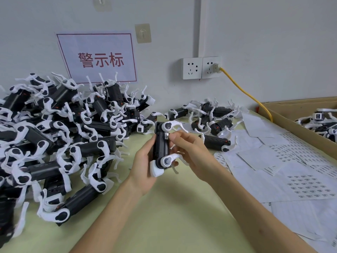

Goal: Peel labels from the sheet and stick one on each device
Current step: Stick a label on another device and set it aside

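Head view: at centre, a matte black, boxy device [161,148] with glossy white curved arms and round grey hubs stands upright in both hands. The left hand [144,167] curls round its left side and white lower end. The right hand [189,148] curls round its right edge, thumb on a small silvery label [166,135] near the top.

At 9 o'clock, a tangled pile of like devices [54,128] lies on the pale green tabletop [173,216]. At 3 o'clock lie white paper label sheets [308,185] printed in rows. At 2 o'clock, an open cardboard box [284,114] holds more devices.
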